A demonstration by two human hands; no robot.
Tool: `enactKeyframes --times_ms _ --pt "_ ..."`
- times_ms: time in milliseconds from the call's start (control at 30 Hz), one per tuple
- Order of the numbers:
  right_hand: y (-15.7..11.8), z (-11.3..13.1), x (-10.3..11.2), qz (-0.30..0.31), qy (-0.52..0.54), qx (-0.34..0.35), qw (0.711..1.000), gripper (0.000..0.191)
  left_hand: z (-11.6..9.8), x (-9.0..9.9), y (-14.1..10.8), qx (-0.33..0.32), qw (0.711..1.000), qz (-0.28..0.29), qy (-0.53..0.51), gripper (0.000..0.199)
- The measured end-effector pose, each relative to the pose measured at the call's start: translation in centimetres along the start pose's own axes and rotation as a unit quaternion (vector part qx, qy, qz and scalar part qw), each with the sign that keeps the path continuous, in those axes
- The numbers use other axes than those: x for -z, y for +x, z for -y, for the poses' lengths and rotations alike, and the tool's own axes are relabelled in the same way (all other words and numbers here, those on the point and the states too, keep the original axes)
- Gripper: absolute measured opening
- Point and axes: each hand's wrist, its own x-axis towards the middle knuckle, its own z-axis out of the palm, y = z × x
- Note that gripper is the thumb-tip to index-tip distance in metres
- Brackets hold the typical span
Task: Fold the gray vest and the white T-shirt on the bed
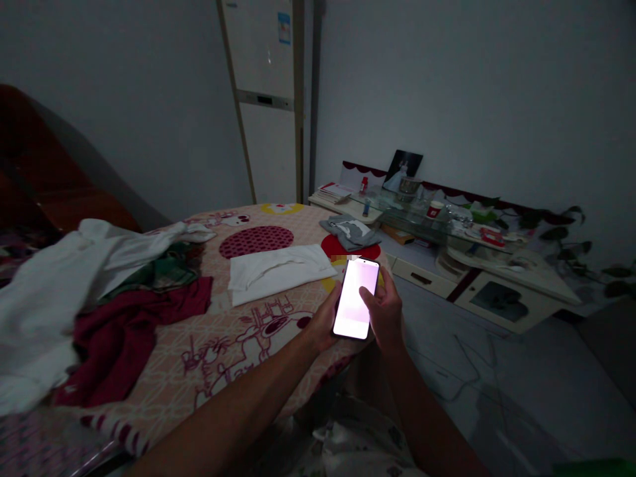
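A smartphone [354,308] with a bright, washed-out screen is held upright before me, over the edge of the patterned cloth. My left hand [325,321] grips its left side. Around its right side curl the fingers of my right hand [389,310], whose thumb lies over the screen. Just beyond the phone a folded white garment [281,270] lies flat on the patterned cloth [248,331]. A folded grey garment [350,233] rests farther back, near the cloth's far right edge.
Left, a loose heap holds a white garment [44,298], a dark red garment [124,338] and a green checked one [154,275]. A cluttered TV stand [427,281] runs along the right wall. A tall white cabinet unit [268,146] stands behind. Cables [467,371] trail across the floor.
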Motion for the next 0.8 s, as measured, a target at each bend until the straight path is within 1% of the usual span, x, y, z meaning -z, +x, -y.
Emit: enactKeyframes --times_ms 133,367,700,800 --pt "0.08 -0.14 0.03 0.003 0.002 0.000 1.000 0.089 0.03 0.10 0.09 0.001 1.000 0.006 -0.002 0.056" --pt "0.00 0.20 -0.05 -0.003 -0.002 -0.004 1.000 0.087 -0.06 -0.23 -0.12 -0.002 1.000 -0.001 -0.001 0.052" --pt "0.05 -0.03 -0.07 0.003 0.023 -0.006 1.000 0.090 -0.07 -0.31 -0.23 -0.001 1.000 -0.003 -0.014 0.053" --pt "0.03 0.02 -0.07 0.003 0.013 -0.003 1.000 0.088 -0.08 -0.28 -0.19 0.007 1.000 -0.005 -0.016 0.054"
